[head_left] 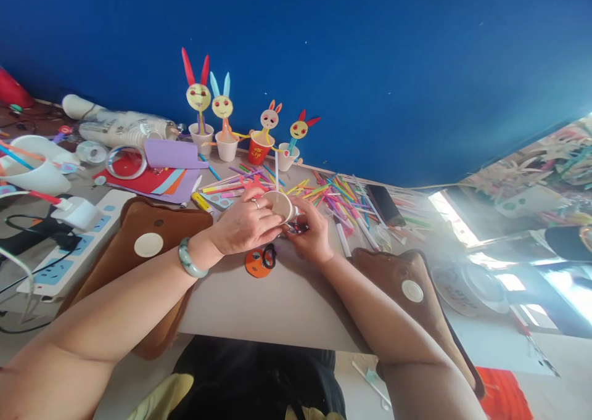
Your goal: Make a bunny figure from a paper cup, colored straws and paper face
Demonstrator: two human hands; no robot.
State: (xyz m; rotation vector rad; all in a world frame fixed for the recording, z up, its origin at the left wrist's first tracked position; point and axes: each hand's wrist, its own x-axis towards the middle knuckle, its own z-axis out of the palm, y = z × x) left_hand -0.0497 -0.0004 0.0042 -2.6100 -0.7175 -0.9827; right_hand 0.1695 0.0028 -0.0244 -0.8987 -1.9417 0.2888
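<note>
My left hand [247, 222] is closed around a white paper cup [281, 206], its mouth tipped towards me. Fingers of my right hand [309, 230] are bent close against the cup's right side. They grip what looks like a pair of scissors [269, 256] with black handles; one loop shows below the cup, and the blades are mostly hidden. Under that loop an orange paper face [257, 264] with drawn eyes lies on the table. A pale straw or strip [276, 168] stands up behind the cup.
Paper-cup rabbit figures [226, 142] stand along the blue wall. Colourful sticks and markers [345, 204] are strewn beyond my hands, near a phone [385, 204]. Brown cushions [157, 278] lie under both forearms. At left are a power strip [69, 253], coloured paper [171, 185] and stacked cups [124, 127].
</note>
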